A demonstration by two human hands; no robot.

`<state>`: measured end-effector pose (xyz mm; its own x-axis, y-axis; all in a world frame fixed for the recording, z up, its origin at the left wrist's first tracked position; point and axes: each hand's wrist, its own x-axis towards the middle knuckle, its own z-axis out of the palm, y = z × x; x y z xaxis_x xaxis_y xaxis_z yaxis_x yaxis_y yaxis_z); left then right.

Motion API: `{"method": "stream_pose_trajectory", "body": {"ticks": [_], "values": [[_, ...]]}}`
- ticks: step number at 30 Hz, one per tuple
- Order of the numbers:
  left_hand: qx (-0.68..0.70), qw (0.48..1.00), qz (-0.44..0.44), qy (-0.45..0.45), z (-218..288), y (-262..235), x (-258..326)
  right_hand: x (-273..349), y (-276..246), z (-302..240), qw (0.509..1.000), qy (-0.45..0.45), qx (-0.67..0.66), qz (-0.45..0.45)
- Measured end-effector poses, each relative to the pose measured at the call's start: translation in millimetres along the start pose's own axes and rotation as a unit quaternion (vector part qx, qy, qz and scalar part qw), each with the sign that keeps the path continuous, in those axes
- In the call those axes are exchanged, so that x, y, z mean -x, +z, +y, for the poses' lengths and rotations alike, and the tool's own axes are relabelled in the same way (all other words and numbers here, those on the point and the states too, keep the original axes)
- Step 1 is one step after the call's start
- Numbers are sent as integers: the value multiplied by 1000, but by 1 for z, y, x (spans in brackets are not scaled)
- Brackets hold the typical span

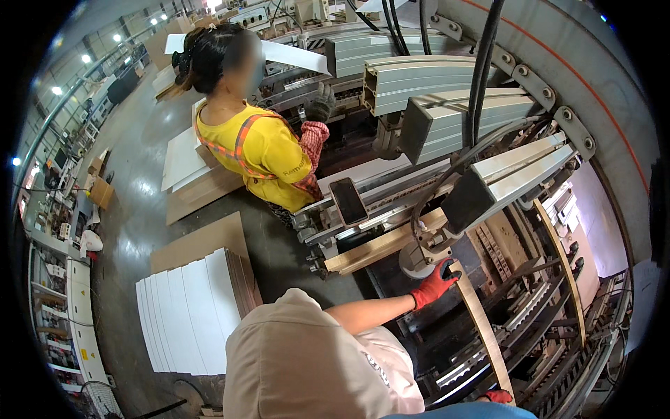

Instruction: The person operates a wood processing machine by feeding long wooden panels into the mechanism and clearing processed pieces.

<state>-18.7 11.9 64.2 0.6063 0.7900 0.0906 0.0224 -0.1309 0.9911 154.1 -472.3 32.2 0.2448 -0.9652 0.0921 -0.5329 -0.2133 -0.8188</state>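
A long, narrow light-wood strip slants across the machine bed in front of me. My left hand, in a red glove with dark fingertips, is closed on its far end, beside a round grey metal foot. At the strip's near end my right hand, also red-gloved, shows only in part at the lower edge. Its fingers are mostly hidden, so its grip is unclear. Another wooden strip lies farther right on the machine. Light wooden bars rest just beyond my left hand.
Silver machine beams and black cables hang over the bed. A phone lies on the machine's edge. A co-worker in a yellow shirt stands at the far left side. White-topped panels are stacked on the floor at left.
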Motion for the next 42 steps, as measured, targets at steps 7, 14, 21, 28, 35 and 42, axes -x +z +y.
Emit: {"method": "stream_pose_trajectory", "body": {"ticks": [7, 14, 21, 28, 35, 42], "values": [[27, 1000, 16, 0, 7, -1, 2, -7, -1, 7, 1000, -17, -1, 14], [-7, 1000, 21, -6, 14, -3, 3, -5, -6, 13, 999, -25, -25, 13], [17, 997, 67, 37, 11, -3, 4, 22, -31, -16, 991, 65, -80, -86], [39, 996, 75, 24, 6, 7, 4, 35, -48, -27, 990, 75, -87, -77], [30, 997, 59, 44, 3, 3, -1, 32, -48, -26, 993, 74, -52, -77], [57, 996, 45, 42, 4, -3, -2, 32, -41, -22, 982, 89, -131, -103]]}}
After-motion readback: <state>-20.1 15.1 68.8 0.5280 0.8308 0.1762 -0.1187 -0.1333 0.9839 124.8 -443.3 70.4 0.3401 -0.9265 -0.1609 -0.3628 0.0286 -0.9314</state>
